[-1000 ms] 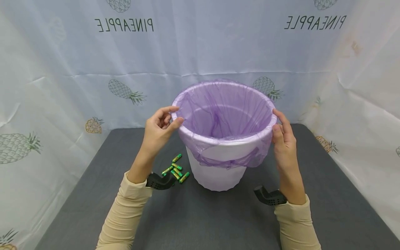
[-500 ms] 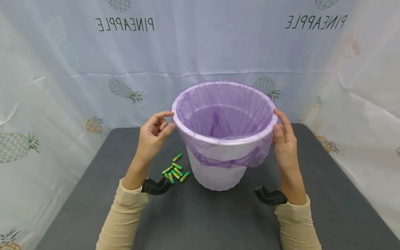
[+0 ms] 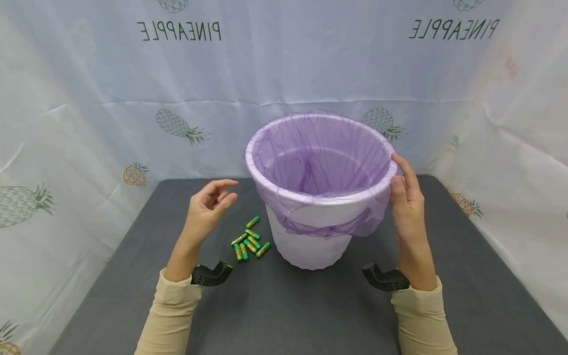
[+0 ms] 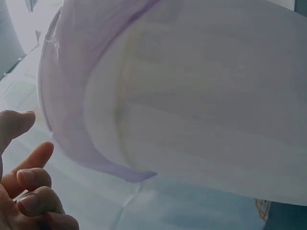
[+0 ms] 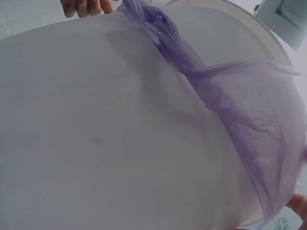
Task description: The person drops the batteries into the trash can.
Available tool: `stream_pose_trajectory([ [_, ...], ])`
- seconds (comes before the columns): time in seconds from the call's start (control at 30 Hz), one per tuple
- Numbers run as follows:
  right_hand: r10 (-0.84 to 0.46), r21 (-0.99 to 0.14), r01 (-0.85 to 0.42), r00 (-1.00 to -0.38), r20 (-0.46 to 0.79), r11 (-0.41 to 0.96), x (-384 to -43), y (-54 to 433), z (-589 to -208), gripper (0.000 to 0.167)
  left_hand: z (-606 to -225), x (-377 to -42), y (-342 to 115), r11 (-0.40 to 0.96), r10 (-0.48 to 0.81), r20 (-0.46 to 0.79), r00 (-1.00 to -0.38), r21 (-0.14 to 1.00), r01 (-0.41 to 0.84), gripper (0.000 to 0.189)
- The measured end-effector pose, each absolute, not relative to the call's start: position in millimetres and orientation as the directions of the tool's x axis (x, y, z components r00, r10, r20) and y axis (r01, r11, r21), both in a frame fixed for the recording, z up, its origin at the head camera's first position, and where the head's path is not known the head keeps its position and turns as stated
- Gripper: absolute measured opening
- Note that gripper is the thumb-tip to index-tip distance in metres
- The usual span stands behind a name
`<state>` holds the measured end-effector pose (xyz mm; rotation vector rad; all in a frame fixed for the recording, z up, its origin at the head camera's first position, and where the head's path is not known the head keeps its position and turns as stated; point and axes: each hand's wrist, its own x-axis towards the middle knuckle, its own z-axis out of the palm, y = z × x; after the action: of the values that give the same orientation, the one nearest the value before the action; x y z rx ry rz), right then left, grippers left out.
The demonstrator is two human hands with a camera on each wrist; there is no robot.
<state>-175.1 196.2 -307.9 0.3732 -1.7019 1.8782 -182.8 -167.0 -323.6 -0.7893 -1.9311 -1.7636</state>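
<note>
Centre-right, the right hand (image 3: 406,199) touched the bin (image 3: 310,250), perhaps to steady it, pinch unclear; the left hand (image 3: 206,208) hung empty, fingers loose.

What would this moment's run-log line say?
left hand: apart from bin; right hand: at rim; bag: lining bin, folded over rim; batteries: on table beside bin

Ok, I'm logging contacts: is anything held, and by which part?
Left grip: nothing. Right grip: at the right rim of the round white plastic bin, draped with a sheer purple plastic liner; pinching or merely touching, I can't tell.
</note>
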Motion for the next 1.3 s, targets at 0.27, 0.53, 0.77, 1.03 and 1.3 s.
stream_pose_trajectory([
  [0.27,0.194,-0.798,-0.601,-0.789,0.583,-0.045,-176.8,198.4,-310.2,0.037,-342.7,-184.1,-181.6,0.049,0.181,0.620,-0.764,0.770,0.637,0.038],
  [0.53,0.198,-0.789,-0.612,-0.781,0.592,-0.056,-176.7,198.6,-309.8,0.036,-356.6,-192.7,-192.4,0.102,0.220,0.537,-0.814,0.818,0.567,0.034],
  [0.77,0.189,-0.789,-0.611,-0.783,0.592,-0.058,-176.1,197.3,-309.2,0.036,-372.7,-202.0,-204.5,0.217,0.247,0.398,-0.883,0.866,0.451,0.023],
  [1.03,0.184,-0.788,-0.611,-0.785,0.592,-0.071,-175.0,196.4,-310.4,0.036,-406.9,-219.8,-225.2,0.415,0.297,0.172,-0.939,0.863,0.289,0.025],
  [1.3,0.174,-0.787,-0.610,-0.788,0.590,-0.094,-174.7,196.2,-310.4,0.037,-423.7,-223.9,-235.2,0.506,0.325,0.039,-0.945,0.837,0.208,0.033],
])
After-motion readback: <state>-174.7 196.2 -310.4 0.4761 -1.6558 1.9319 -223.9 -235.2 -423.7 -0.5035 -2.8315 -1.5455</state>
